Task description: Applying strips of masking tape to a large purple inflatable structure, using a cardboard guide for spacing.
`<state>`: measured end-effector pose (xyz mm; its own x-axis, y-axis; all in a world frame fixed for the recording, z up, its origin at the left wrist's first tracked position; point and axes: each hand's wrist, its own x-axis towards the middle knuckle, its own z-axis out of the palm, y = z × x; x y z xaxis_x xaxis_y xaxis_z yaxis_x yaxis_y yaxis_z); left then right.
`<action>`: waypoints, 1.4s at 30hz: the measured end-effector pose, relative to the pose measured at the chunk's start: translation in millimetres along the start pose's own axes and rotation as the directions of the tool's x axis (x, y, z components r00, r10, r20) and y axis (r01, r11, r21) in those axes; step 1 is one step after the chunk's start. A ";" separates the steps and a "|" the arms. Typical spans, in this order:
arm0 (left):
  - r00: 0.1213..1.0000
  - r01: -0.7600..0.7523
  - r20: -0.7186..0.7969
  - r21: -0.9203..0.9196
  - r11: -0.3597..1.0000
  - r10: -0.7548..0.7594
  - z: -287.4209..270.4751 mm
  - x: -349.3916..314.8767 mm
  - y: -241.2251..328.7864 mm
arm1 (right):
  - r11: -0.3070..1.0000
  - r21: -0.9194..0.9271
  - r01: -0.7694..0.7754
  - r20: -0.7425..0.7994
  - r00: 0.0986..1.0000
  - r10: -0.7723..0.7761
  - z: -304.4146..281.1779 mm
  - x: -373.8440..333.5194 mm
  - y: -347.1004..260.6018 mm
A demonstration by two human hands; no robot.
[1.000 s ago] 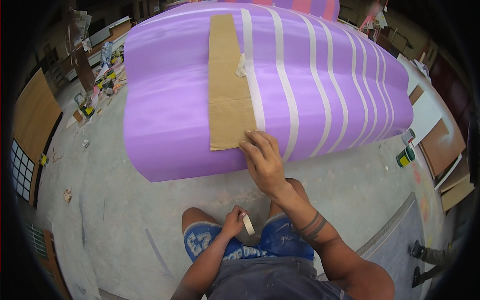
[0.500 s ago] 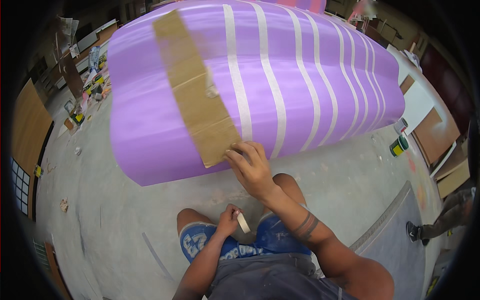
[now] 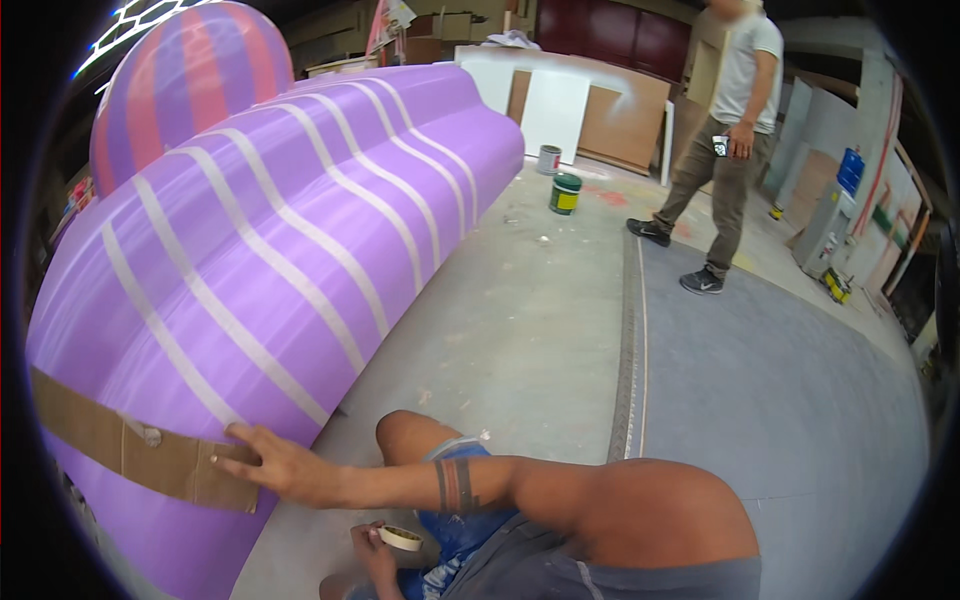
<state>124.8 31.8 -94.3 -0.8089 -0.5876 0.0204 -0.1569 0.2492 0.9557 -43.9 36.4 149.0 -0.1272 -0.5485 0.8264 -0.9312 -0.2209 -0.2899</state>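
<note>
A large purple curved form [image 3: 300,230] with several white tape stripes [image 3: 240,235] across it stands at my left. Against its near end lies a long brown cardboard strip [image 3: 180,465], with a small whitish lump on its face. My right hand [image 3: 290,468] is at the strip's right end, fingers bent over its edge and holding it to the purple surface; the thumb is hidden. Low over my lap, my left hand [image 3: 376,552] grips a roll of masking tape [image 3: 401,539] by its side.
A person [image 3: 740,100] stands on a grey sheet [image 3: 760,380] at the right, holding a small device. A green paint can [image 3: 565,194] and a grey can [image 3: 549,159] sit on the floor beyond. Boards [image 3: 620,125] lean at the back; a striped round form [image 3: 190,85] rises far left.
The view has swung to the right, so the purple form now sits at the left and the other person shows almost whole. My hands keep the cardboard strip and the tape roll.
</note>
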 end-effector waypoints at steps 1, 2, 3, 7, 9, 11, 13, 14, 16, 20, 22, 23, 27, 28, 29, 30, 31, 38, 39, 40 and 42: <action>1.000 -0.010 0.019 -0.006 1.000 0.010 5.5 3.7 -3.5 | 1.000 -0.021 -0.005 -0.003 1.000 0.005 -5.5 1.7 -0.1; 0.999 -0.009 0.031 -0.019 1.000 0.010 8.1 5.6 -12.7 | 1.000 -0.021 -0.005 0.008 1.000 0.005 -9.3 2.9 -0.6; 0.999 -0.008 0.043 -0.028 1.000 0.009 8.6 8.2 -13.4 | 1.000 -0.018 -0.005 0.017 1.000 0.005 -11.7 3.5 -0.5; 0.998 -0.038 0.053 -0.007 0.999 0.039 8.7 8.0 -11.8 | 0.999 -0.011 -0.032 -0.012 0.999 0.032 -16.1 6.5 -3.6; 0.999 -0.030 0.030 0.012 0.999 0.030 2.3 0.3 -3.0 | 0.975 0.112 -0.191 0.088 0.979 0.181 -18.7 5.8 -9.7; 1.000 -0.004 -0.016 0.036 0.999 0.005 -3.3 -4.7 1.9 | 0.950 0.148 -0.276 0.150 0.955 0.254 -21.2 9.7 -13.6; 0.996 0.002 -0.086 0.130 0.991 0.009 -10.9 -14.5 3.2 | 0.962 0.188 -0.200 0.058 0.980 0.192 -14.5 4.2 -10.9; 0.994 -0.041 -0.099 0.143 0.989 0.055 -4.4 -9.6 10.5 | 0.982 0.184 -0.044 -0.110 0.992 0.065 -12.1 -5.2 6.2; 0.993 0.018 -0.121 0.152 0.988 0.000 1.1 -5.7 12.0 | 0.992 0.118 0.054 -0.178 0.984 -0.033 -24.3 -0.8 17.5; 0.993 0.024 -0.116 0.086 0.996 -0.014 8.5 -3.7 20.0 | 0.976 0.175 -0.127 -0.085 0.986 0.144 -55.8 23.1 11.0; 0.982 0.040 -0.184 0.037 0.998 -0.033 0.9 -10.2 22.9 | 0.952 0.234 -0.198 0.013 0.980 0.200 -60.3 35.6 5.8; 0.984 0.095 -0.153 0.024 0.995 -0.090 -0.2 -17.4 26.0 | 0.931 0.230 -0.284 0.085 0.959 0.271 -63.7 37.3 3.7; 0.980 0.109 -0.164 -0.047 0.993 -0.116 -14.1 -33.2 38.4 | 0.895 0.248 -0.371 0.181 0.925 0.333 -58.9 48.5 7.3; 0.979 0.099 -0.172 -0.045 0.994 -0.105 -18.1 -35.3 43.4 | 0.899 0.251 -0.359 0.176 0.930 0.322 -59.3 49.7 9.2; 0.982 0.080 -0.162 -0.083 0.993 -0.092 -22.1 -39.0 48.7 | 0.903 0.201 -0.381 0.230 0.914 0.334 -60.1 50.0 10.7; 0.986 0.061 -0.144 -0.121 0.991 -0.079 -26.3 -40.2 57.6 | 0.903 0.145 -0.404 0.279 0.892 0.354 -61.7 49.8 13.4; 0.988 0.052 -0.137 -0.118 0.992 -0.068 -34.8 -39.7 73.7 | 0.905 0.139 -0.402 0.268 0.895 0.356 -64.4 50.9 13.6; 0.979 -0.142 -0.160 -0.094 0.985 0.126 -105.1 -27.0 148.3 | 0.967 -0.098 -0.234 0.312 0.916 0.253 -69.2 59.7 3.8; 0.980 -0.143 -0.151 -0.110 0.984 0.126 -112.3 -22.3 157.1 | 0.962 -0.133 -0.236 0.322 0.908 0.268 -70.8 60.4 5.1; 0.983 -0.136 -0.137 -0.115 0.984 0.120 -119.4 -18.8 169.4 | 0.958 -0.141 -0.249 0.323 0.903 0.283 -71.1 60.8 5.9; 0.943 -0.300 -0.163 -0.032 0.953 0.291 -134.3 -12.8 195.1 | 0.960 -0.171 -0.222 0.315 0.911 0.267 -71.9 58.6 5.8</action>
<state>180.6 -15.4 131.3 -0.7156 -0.6069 0.3458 0.1117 0.3893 0.9143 -81.3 61.0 230.5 -0.2567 -0.8125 0.5234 -0.9241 0.0476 -0.3793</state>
